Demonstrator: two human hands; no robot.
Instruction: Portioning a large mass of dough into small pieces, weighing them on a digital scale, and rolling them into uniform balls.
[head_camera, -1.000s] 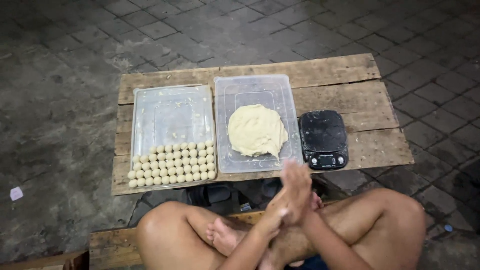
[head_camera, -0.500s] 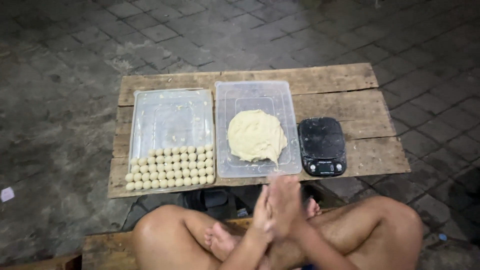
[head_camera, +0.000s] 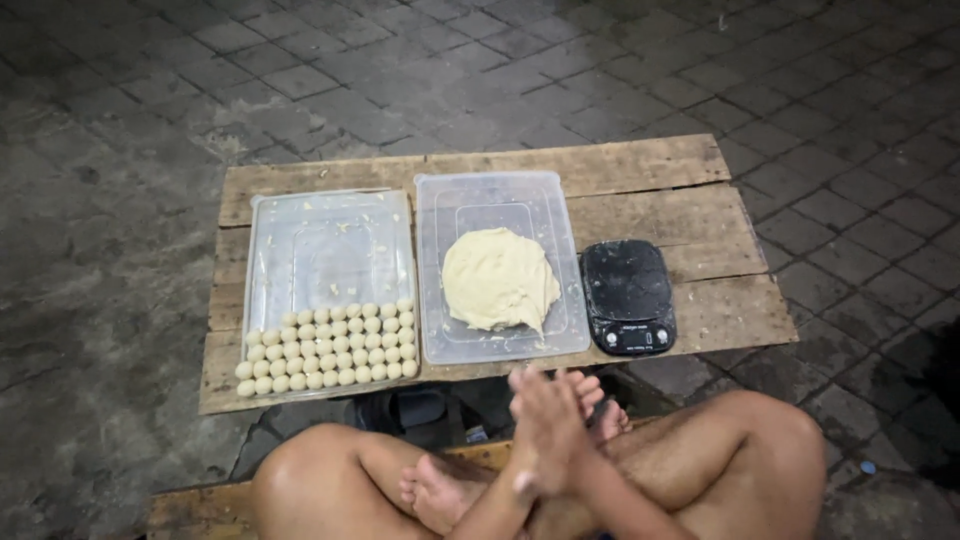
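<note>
My left hand (head_camera: 538, 440) and my right hand (head_camera: 583, 393) are pressed palm to palm above my crossed legs, just in front of the table's near edge. Whatever lies between the palms is hidden. Straight ahead of them stands a clear plastic tub (head_camera: 500, 200) holding a flat mass of pale dough (head_camera: 498, 280). To its left, a clear tray (head_camera: 330, 240) carries several rows of small dough balls (head_camera: 330, 345) along its near end.
A black digital kitchen scale (head_camera: 627, 295) sits right of the tub on the low wooden plank table (head_camera: 650, 170). I sit on a wooden bench (head_camera: 200, 505). Dark sandals (head_camera: 410, 410) lie under the table. Paving stones surround everything.
My pressed hands have slid against each other and dropped slightly toward my lap, shifting a little left. The tray, tub and scale have not moved.
</note>
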